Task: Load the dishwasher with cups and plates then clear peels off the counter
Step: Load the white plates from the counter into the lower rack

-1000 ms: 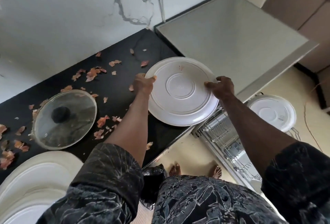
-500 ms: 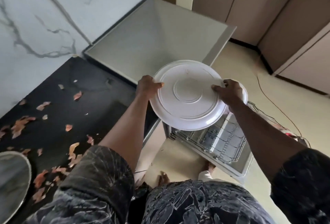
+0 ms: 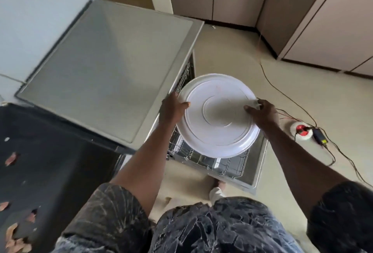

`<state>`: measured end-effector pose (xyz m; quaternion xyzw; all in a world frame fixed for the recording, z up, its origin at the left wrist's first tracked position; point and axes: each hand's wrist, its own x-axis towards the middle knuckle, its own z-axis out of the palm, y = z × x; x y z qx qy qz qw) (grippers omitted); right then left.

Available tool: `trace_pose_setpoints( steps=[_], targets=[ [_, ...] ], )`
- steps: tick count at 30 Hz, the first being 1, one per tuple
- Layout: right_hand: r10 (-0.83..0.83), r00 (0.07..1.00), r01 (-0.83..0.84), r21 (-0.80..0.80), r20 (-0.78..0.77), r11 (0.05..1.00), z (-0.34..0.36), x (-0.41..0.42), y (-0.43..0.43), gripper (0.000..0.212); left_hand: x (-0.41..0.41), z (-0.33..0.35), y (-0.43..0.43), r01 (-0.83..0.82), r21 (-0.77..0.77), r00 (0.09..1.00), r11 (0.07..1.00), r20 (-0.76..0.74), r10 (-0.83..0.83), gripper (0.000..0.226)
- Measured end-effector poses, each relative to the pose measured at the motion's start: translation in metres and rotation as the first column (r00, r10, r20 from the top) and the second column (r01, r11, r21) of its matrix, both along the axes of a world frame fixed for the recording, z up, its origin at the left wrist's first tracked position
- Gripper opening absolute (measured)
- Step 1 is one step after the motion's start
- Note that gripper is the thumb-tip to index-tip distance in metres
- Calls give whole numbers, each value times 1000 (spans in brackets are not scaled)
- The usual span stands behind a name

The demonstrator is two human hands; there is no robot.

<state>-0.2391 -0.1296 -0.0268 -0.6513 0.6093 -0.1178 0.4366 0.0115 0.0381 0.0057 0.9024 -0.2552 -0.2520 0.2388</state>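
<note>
Two-handed: left hand (image 3: 173, 109), right hand (image 3: 262, 113) grip plate (image 3: 218, 115), underside seemingly up, over rack (image 3: 228, 165).

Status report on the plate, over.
Left hand and right hand grip round white plate by rim. Plate above pulled-out wire dishwasher rack. No obstruction visible.

No text, label, brand or number can be read anywhere in the frame. The plate (image 3: 218, 115) at centre and the dishwasher (image 3: 109, 71) at upper left show plain surfaces. The adapter (image 3: 320, 136) at the right edge is too small and blurred to tell any marking.
</note>
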Motion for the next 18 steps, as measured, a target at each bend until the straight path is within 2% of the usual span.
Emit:
trace_pose_setpoints(
  steps=[5,9,12,15,18],
  targets=[
    [15,991,-3,93,-133,996,-56,-36,-2,58,-25,-66,-15,74,163,994,984,-95,-59,60],
    [69,969,-28,173,-237,985,-121,-59,8,60,-40,-134,-13,158,308,977,938,-184,-104,55],
    [67,958,-10,203,-277,979,-174,-66,11,62,-43,-184,-23,242,387,965,890,-193,-178,49],
    [39,951,27,209,-307,978,-218,-62,0,62,-36,-225,-50,275,403,957,873,-202,-209,51],
    [-16,963,68,186,-271,980,-254,-47,-24,61,-24,-259,-87,253,384,963,888,-185,-195,54]
  ],
)
